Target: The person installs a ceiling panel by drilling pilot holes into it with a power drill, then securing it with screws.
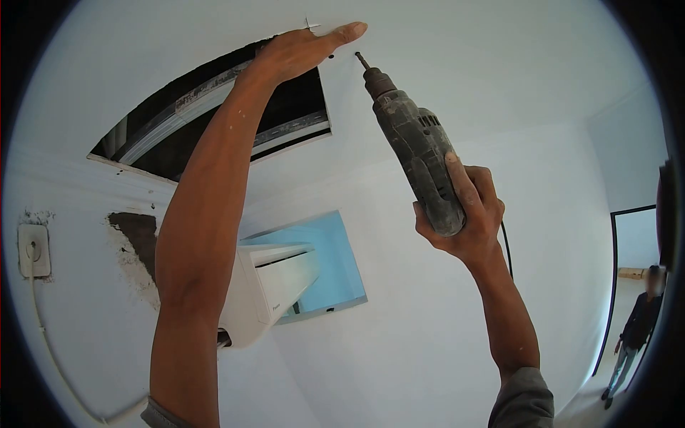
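1. The right hand point(477, 214), toward three o'clock, is closed around the rear of the drill, its fingers and thumb wrapped on the dusty body.
2. The drill point(421, 157) sits toward one o'clock, slanting up and to the left – its bit point(363, 60) points at the ceiling point(457, 50), though I cannot tell whether the tip touches it.
3. The left hand point(300, 55), between eleven and twelve o'clock, is raised at the edge of the ceiling opening, one digit stretched out near the bit; how the other fingers are set I cannot tell.
4. The ceiling opening point(289, 130) spans ten to eleven o'clock, with pale bars inside; a small dark hole point(330, 56) lies just beside its right edge.
5. Toward seven o'clock, partly behind the left arm, a white air-conditioning unit point(260, 292) overlaps a blue-lined wall opening point(349, 253).
6. A wall socket point(33, 250) with a plugged-in white cord point(41, 328) is toward nine o'clock.
7. Farthest off – toward four o'clock – a person point(637, 321) in a dark top stands by a dark-framed doorway point(614, 285).
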Motion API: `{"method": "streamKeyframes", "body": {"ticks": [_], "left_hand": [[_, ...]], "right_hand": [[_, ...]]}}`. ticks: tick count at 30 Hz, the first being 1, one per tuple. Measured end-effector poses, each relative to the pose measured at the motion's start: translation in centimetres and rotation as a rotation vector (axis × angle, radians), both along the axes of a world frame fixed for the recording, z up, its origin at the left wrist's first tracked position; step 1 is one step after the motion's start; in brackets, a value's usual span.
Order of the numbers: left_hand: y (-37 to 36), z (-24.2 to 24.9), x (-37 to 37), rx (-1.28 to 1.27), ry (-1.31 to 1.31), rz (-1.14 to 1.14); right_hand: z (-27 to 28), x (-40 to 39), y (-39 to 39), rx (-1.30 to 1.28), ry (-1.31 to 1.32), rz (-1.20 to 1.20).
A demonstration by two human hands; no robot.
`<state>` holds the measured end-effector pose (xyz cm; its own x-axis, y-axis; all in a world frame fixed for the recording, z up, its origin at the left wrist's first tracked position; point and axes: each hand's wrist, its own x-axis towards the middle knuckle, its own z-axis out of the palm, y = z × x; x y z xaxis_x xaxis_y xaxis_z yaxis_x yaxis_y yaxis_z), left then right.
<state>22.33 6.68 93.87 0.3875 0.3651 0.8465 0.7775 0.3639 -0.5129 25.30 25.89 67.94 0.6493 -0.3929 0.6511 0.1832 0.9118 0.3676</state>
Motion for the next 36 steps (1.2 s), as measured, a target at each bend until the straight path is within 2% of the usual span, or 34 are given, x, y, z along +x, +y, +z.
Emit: {"method": "streamKeyframes", "body": {"ticks": [5, 12, 14, 16, 22, 26, 28, 36], "left_hand": [[0.1, 0.4, -0.2, 0.019, 0.004, -0.021], [-0.1, 0.7, -0.1, -0.013, -0.016, 0.094], [-0.2, 0.6, -0.2, -0.025, -0.031, 0.136], [0.4, 0.8, -0.8, 0.01, 0.052, -0.018], [0.6, 0.9, -0.9, 0.029, 0.055, -0.031], [0.1, 0.3, -0.3, 0.011, 0.023, -0.002], [-0.2, 0.4, 0.0, -0.03, -0.047, 0.114], [0.4, 1.1, -0.9, -0.009, -0.007, 0.072]], "right_hand": [[-0.3, 1.2, -0.3, -0.073, -0.02, -0.106], [-0.5, 2.9, -0.6, -0.098, -0.062, -0.303], [-0.7, 3.2, -0.7, -0.111, -0.091, -0.304], [-0.8, 3.4, -0.8, -0.124, -0.117, -0.306], [-0.7, 3.4, -0.8, -0.099, -0.114, -0.307], [-0.9, 3.4, -0.7, -0.137, -0.16, -0.332], [-0.8, 3.5, -0.5, -0.133, -0.156, -0.352], [-0.7, 3.9, -0.5, -0.123, -0.141, -0.435]]}}
